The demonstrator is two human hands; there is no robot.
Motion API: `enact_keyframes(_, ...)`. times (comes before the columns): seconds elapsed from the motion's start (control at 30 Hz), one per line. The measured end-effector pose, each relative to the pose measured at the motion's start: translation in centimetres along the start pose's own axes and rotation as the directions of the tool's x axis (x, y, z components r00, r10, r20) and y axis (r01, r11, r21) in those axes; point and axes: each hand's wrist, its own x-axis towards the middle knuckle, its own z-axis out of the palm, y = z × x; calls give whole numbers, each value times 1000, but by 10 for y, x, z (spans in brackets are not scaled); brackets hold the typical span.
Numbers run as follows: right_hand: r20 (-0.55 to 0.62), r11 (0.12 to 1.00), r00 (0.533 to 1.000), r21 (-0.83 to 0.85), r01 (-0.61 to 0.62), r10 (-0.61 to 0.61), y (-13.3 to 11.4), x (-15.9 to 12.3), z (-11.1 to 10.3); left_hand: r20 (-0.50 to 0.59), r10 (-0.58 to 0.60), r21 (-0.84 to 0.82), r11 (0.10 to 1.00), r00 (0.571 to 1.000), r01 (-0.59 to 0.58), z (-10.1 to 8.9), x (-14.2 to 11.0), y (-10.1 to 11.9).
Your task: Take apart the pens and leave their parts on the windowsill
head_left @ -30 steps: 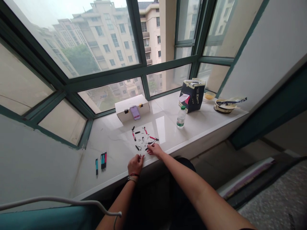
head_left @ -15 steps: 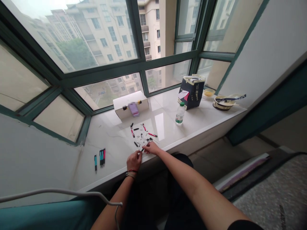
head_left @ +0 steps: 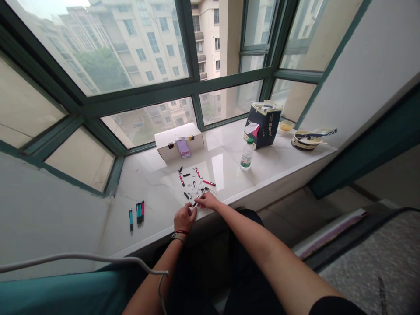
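Pen [head_left: 195, 204] sits in gripping fingers [head_left: 201, 202] of the right hand [head_left: 208, 201]; whether the left hand [head_left: 183, 218] holds anything, I cannot tell.

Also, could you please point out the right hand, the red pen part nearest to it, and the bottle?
Right hand [head_left: 206, 201]: head view, back of the hand.
Red pen part [head_left: 209, 183]: head view, middle of its length.
Bottle [head_left: 246, 157]: head view, middle of its body.
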Motion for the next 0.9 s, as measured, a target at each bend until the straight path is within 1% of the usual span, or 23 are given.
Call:
enact_keyframes(0.1, 27, 1000, 1000, -23, 13, -13, 3, 1, -1, 0, 11, -2, 1000, 1000, -11, 0, 0, -1)
enact_keyframes(0.2, 27, 999, 1000, -34, 9, -9, 8, 5, 0, -11, 33, 17, 999, 999, -33, 1, 0, -2)
enact_keyframes(0.27, -5, 999, 1000, -31, 7, -7, 10, 7, 0, -24, 39, 21, 999, 999, -38, 2, 0, -3)
enact_keyframes(0.37, -95, 999, 995, -42, 13, -17, 11, 9, 0, -39, 46, 19, 999, 998, -45, 3, 0, -3)
enact_keyframes(0.43, -129, 998, 991, -61, 24, -32, 10, 9, 0, -48, 44, 29, 999, 998, -43, 4, 0, -3)
enact_keyframes(0.53, -115, 998, 993, -58, 23, -30, 8, 7, -1, -55, 41, 50, 998, 998, -38, 7, -1, -5)
enact_keyframes(0.67, -92, 1000, 995, -10, 27, -27, 2, 3, -1, -35, 42, 76, 996, 999, -39, 10, -1, -8)
enact_keyframes(0.8, -78, 997, 997, 73, 28, -23, -2, 0, 0, -24, 58, 100, 993, 998, -56, 9, -2, -9)
enact_keyframes(0.9, -71, 994, 997, 99, 42, -35, -2, 0, 0, -36, 70, 108, 992, 997, -66, 8, -2, -8)
